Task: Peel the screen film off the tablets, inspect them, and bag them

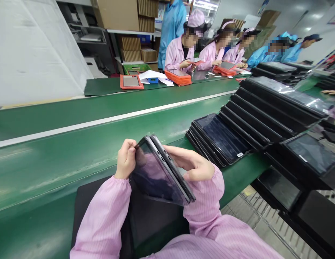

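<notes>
Green conveyor belt under the work: left grip pinches the top edge of a dark tablet, right grip wraps its back, held tilted above a black mat, one unit in hand, rows of black tablets lined up at right.

Left hand curled upright, right hand stretched flat across, both forearms in pink striped sleeves

A green conveyor belt — black tablets lie stacked in overlapping rows along it.
</notes>
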The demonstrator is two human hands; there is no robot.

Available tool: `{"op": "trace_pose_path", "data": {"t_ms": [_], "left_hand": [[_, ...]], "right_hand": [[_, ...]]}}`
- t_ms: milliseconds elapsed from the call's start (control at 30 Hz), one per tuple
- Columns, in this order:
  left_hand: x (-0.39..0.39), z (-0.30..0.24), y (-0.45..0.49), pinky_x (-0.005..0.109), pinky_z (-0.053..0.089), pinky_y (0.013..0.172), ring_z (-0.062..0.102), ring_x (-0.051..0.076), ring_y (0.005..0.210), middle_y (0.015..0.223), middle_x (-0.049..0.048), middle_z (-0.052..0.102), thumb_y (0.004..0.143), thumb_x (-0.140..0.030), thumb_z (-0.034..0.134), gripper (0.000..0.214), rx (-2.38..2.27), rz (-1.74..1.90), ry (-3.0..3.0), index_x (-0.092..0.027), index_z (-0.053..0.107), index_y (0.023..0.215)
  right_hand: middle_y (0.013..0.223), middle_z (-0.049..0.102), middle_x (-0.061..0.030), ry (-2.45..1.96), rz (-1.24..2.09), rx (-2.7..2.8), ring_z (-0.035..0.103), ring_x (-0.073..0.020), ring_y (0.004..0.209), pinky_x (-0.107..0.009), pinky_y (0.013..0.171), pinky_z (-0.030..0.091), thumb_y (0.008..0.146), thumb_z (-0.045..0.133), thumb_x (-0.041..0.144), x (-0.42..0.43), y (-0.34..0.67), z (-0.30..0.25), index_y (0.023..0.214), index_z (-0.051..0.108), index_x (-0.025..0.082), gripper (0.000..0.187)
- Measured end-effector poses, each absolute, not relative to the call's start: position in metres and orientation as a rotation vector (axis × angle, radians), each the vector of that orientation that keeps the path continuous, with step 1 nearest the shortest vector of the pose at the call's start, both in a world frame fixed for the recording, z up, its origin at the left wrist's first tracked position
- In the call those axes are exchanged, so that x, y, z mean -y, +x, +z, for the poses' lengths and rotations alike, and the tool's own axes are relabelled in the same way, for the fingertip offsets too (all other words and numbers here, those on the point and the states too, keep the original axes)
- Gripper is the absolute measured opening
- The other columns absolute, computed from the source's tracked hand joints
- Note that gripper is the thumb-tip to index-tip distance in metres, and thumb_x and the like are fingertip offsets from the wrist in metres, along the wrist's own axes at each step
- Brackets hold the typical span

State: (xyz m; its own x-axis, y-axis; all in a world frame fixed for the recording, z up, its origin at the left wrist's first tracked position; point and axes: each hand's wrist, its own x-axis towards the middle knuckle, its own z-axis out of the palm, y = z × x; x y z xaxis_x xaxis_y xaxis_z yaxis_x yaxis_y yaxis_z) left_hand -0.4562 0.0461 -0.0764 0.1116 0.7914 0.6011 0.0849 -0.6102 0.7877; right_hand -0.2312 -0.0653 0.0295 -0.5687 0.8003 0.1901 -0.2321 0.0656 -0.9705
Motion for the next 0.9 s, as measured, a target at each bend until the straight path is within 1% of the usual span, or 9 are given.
{"op": "trace_pose_path", "data": {"t_ms": [167,300,400,500,600,767,900], "left_hand": [[-0.045,-0.077,-0.457,0.028,0.038,0.057,0.047,0.015,0.056,0.066,-0.0022,0.051,0.097,-0.065,0.038,0.048,-0.883,1.512,1.8,-0.022,0.053,0.083],[-0.046,-0.078,-0.457,0.028,0.037,0.057,0.047,0.014,0.056,0.067,-0.0024,0.051,0.098,-0.062,0.04,0.044,-0.859,1.511,1.782,-0.022,0.053,0.084],[-0.045,-0.077,-0.456,0.028,0.037,0.057,0.046,0.014,0.055,0.067,-0.0028,0.05,0.099,-0.059,0.041,0.042,-0.845,1.534,1.792,-0.021,0.053,0.085],[-0.044,-0.072,-0.456,0.027,0.036,0.056,0.045,0.013,0.056,0.068,-0.0029,0.049,0.1,-0.056,0.041,0.041,-0.836,1.579,1.833,-0.021,0.053,0.083],[-0.04,-0.066,-0.455,0.027,0.036,0.055,0.045,0.013,0.056,0.067,-0.003,0.048,0.101,-0.055,0.038,0.041,-0.834,1.601,1.866,-0.021,0.052,0.081],[-0.033,-0.059,-0.453,0.027,0.034,0.052,0.044,0.014,0.052,0.062,-0.0036,0.049,0.101,-0.058,0.036,0.043,-0.848,1.584,1.91,-0.022,0.053,0.084],[-0.028,-0.056,-0.452,0.028,0.032,0.05,0.043,0.014,0.049,0.06,-0.0036,0.049,0.1,-0.058,0.036,0.042,-0.807,1.568,1.934,-0.022,0.05,0.083]], "right_hand": [[0.159,0.041,-0.0108,-0.607,1.615,1.545,0.04,-0.0252,0.147,-0.042,0.12,0.031,0.082,0.074,0.032,0.066,-0.232,0.031,0.151,0.044,0.023,0.075],[0.159,0.042,-0.0112,-0.639,1.607,1.562,0.041,-0.025,0.146,-0.041,0.12,0.031,0.082,0.074,0.037,0.065,-0.233,0.032,0.152,0.043,0.022,0.078],[0.16,0.039,-0.0114,-0.642,1.605,1.561,0.039,-0.0256,0.147,-0.04,0.119,0.033,0.082,0.074,0.039,0.064,-0.234,0.031,0.152,0.042,0.022,0.079],[0.161,0.037,-0.0111,-0.565,1.594,1.584,0.038,-0.0258,0.147,-0.039,0.115,0.037,0.085,0.073,0.036,0.065,-0.235,0.03,0.153,0.041,0.024,0.076],[0.161,0.037,-0.0123,-0.567,1.545,1.641,0.038,-0.0259,0.147,-0.039,0.115,0.038,0.085,0.073,0.033,0.068,-0.236,0.032,0.154,0.037,0.024,0.078],[0.16,0.037,-0.0129,-0.738,1.429,1.722,0.038,-0.0265,0.146,-0.041,0.116,0.036,0.085,0.068,0.023,0.079,-0.239,0.043,0.154,0.034,0.022,0.077],[0.155,0.042,-0.0152,-0.909,1.32,1.788,0.043,-0.0291,0.142,-0.046,0.113,0.041,0.081,0.068,0.016,0.089,-0.243,0.053,0.153,0.033,0.021,0.081]]}}
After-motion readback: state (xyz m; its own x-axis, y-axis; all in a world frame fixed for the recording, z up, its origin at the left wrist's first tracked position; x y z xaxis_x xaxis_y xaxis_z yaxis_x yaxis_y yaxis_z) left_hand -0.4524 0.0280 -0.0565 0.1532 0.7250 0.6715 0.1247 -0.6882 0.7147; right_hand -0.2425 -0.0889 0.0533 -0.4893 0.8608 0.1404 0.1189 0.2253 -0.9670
